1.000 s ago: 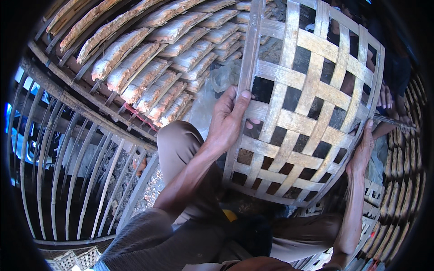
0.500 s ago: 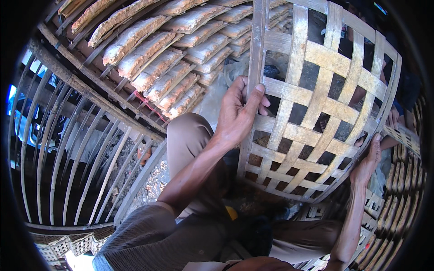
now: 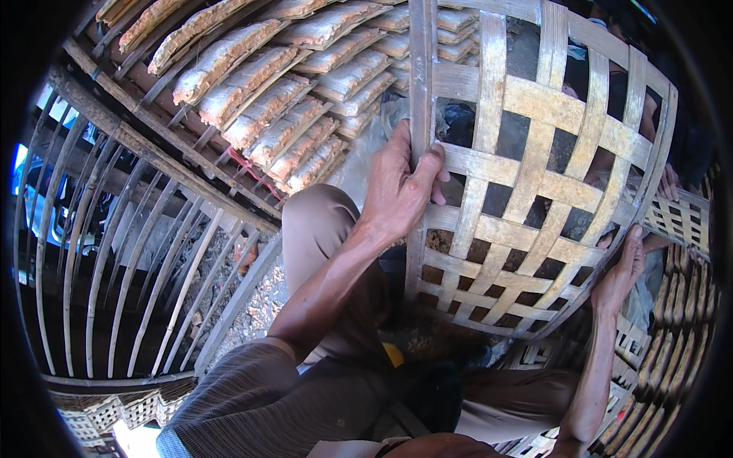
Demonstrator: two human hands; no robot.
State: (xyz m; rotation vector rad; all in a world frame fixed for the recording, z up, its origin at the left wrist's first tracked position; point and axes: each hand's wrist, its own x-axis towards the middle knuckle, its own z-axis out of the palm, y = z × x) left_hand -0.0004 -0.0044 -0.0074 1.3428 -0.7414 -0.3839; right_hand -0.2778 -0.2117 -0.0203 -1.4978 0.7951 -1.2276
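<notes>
A large open-weave bamboo tray (image 3: 527, 179) with a wooden edge strip stands tilted in front of me, held between both hands. My left hand (image 3: 403, 177) grips its left edge strip, thumb on the near face and fingers curled behind. My right hand (image 3: 622, 267) is closed on the lower right edge, its fingers partly hidden behind the rim. Nothing lies on the face turned to me. Through the gaps in the weave show dark ground and parts of another person.
Layered trays (image 3: 336, 46) carrying thick pale orange-brown slabs are stacked at the upper left. A bamboo slat rack (image 3: 114, 252) stands on the left. Another person's hand (image 3: 669, 183) is beside a smaller woven tray (image 3: 679, 217) on the right. More stacked slabs (image 3: 679, 305) rise at the far right.
The woven tray's left edge has shifted slightly left with my left hand. My right hand stays nearly in place. The other person's small tray at the right has turned and moved.
</notes>
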